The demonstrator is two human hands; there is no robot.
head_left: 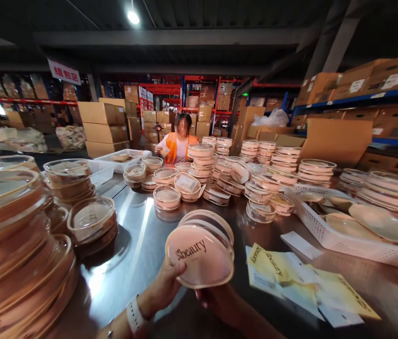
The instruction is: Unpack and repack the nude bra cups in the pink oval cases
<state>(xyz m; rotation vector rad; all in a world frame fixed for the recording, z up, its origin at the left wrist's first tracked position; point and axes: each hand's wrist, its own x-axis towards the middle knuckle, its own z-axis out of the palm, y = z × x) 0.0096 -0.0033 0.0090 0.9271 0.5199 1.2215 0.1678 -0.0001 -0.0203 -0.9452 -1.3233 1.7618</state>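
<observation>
Above the metal table, my left hand [168, 278] is closed on the near left edge of a round pink case [201, 263] marked "beauty", its thumb lying on the face. The case is tilted toward me, and more pale rims show behind its front; I cannot tell whether that is one case or several. At its lower edge is my right hand [218, 297], dark and partly hidden, with its fingers curled under the case. Yellow and white printed cards [283, 270] lie to the right of my hands. Similar round cases [167, 197] are grouped just beyond.
Tall stacks of round cases [4, 245] stand at the left. A white perforated basket [343, 242] with oval beige pieces sits at the right, another basket [102, 174] at the back left. A co-worker [181, 141] in an orange vest is across the table. Cartons [103, 125] are piled behind.
</observation>
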